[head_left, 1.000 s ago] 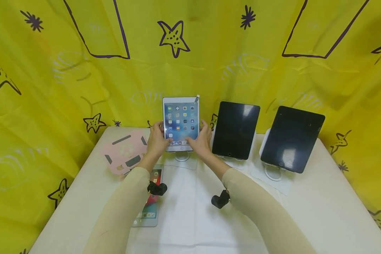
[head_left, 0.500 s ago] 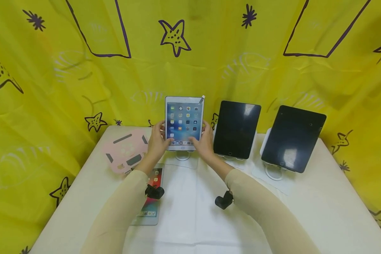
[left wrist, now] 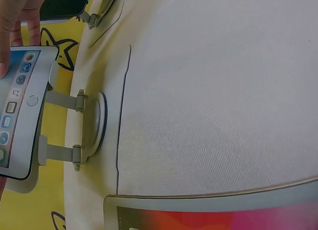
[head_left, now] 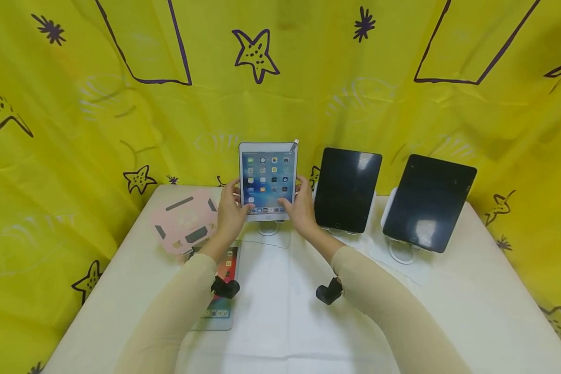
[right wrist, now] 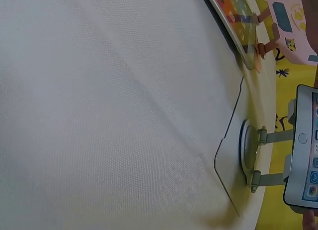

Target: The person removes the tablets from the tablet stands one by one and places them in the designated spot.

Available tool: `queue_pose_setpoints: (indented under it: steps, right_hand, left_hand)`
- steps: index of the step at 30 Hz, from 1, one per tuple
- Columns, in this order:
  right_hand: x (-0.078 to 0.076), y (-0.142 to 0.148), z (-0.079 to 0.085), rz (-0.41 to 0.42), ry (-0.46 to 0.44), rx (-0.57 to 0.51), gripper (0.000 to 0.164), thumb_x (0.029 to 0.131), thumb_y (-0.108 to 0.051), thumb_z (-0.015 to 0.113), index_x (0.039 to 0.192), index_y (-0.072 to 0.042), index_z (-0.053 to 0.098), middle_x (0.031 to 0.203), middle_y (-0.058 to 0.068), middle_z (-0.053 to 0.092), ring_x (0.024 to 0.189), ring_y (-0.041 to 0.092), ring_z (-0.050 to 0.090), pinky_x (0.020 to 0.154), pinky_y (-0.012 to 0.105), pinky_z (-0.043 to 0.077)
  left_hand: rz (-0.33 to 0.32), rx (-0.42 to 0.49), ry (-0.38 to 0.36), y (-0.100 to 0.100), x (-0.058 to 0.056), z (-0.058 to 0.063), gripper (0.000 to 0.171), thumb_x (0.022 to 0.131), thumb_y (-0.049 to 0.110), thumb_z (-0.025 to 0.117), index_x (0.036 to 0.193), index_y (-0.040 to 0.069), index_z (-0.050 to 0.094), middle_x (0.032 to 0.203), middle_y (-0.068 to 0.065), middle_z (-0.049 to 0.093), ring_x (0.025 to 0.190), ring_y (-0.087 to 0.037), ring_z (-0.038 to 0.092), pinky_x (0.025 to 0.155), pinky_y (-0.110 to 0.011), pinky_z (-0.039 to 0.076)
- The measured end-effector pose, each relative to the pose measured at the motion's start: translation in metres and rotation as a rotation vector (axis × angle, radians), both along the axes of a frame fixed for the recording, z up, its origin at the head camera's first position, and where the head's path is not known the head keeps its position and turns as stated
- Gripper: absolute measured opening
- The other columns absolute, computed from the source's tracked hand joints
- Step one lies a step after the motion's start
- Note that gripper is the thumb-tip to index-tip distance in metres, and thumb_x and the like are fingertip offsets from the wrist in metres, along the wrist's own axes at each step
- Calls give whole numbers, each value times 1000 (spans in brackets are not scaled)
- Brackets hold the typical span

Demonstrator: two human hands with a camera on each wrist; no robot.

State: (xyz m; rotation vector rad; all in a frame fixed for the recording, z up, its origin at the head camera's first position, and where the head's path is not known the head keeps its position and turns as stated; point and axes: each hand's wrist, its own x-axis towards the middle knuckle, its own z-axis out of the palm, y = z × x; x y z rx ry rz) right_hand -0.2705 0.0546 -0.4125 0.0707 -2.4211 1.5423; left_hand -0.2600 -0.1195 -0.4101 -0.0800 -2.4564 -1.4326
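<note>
A white tablet (head_left: 267, 179) with a lit screen of app icons leans upright on a pale stand (left wrist: 92, 123) that has two hinged arms and a round base. My left hand (head_left: 230, 214) grips its lower left edge, thumb on the front and fingers behind. On the opposite edge my right hand (head_left: 302, 209) holds it the same way, thumb over the lower right of the screen. A small tab (head_left: 294, 146) sticks out at the top right corner. In the right wrist view the stand's front hooks (right wrist: 287, 165) sit at the tablet's bottom edge.
Two black tablets (head_left: 348, 189) (head_left: 430, 202) lean on stands to the right. A pink stand (head_left: 183, 221) with grey pads is at the left. Before it lies another white tablet (head_left: 222, 322), partly under my left arm. A yellow curtain (head_left: 304, 104) hangs behind the white table (head_left: 280, 332).
The held tablet has shifted slightly to the right, its right edge most. The right thumb has moved a little rightward and up along the screen. The other tablets stay put.
</note>
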Motion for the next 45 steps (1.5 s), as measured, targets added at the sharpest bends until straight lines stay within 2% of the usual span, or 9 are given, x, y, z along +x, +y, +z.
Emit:
queue_pose_setpoints:
  steps: [8,16,21,30,34,40,45]
  right_hand:
    - [10,2,9,22,9,-33,70,82,-8,73,136,-6,30,107,18,48,85,27,51,76,33,47]
    - [27,9,21,63,13,-21,70,81,-10,74,135,-9,29,102,14,51,81,24,51,72,30,48]
    - [41,16,25,72,-14,-25,69,82,-11,73,135,-8,28,102,15,51,81,24,50,69,28,45]
    - [66,19,25,92,-75,5,64,82,-8,73,131,-6,31,97,14,50,81,22,49,69,25,42]
    - [73,24,24,111,-112,17,66,80,-8,74,130,-6,31,95,12,49,80,21,49,68,24,43]
    - [87,29,23,143,-147,41,67,79,-8,76,130,-4,32,92,11,49,78,18,48,64,21,42]
    - [99,30,19,156,-184,32,67,79,-6,75,131,-3,32,91,11,51,74,18,50,58,20,45]
  left_hand:
    - [13,-31,55,-4,12,13,68,79,3,74,136,8,40,114,-12,51,95,-25,53,73,-34,47]
    - [4,61,45,-6,26,20,65,79,6,75,135,12,43,112,-11,53,86,-23,51,63,-29,43]
    - [-18,60,47,-7,36,22,63,78,8,76,132,12,45,107,-11,54,81,-22,52,60,-25,45]
    - [-47,95,-29,-15,57,20,61,76,5,77,130,9,49,102,-11,56,76,-22,53,60,-20,47]
    - [-51,73,-73,-18,66,18,61,76,8,78,130,10,50,102,-10,56,75,-23,56,62,-23,51]
    - [-99,79,-104,-20,81,14,64,74,5,79,130,7,48,102,-12,54,77,-22,56,59,-19,49]
    - [-118,50,-145,-22,93,11,65,74,7,80,130,6,47,103,-11,53,81,-22,56,60,-20,49]
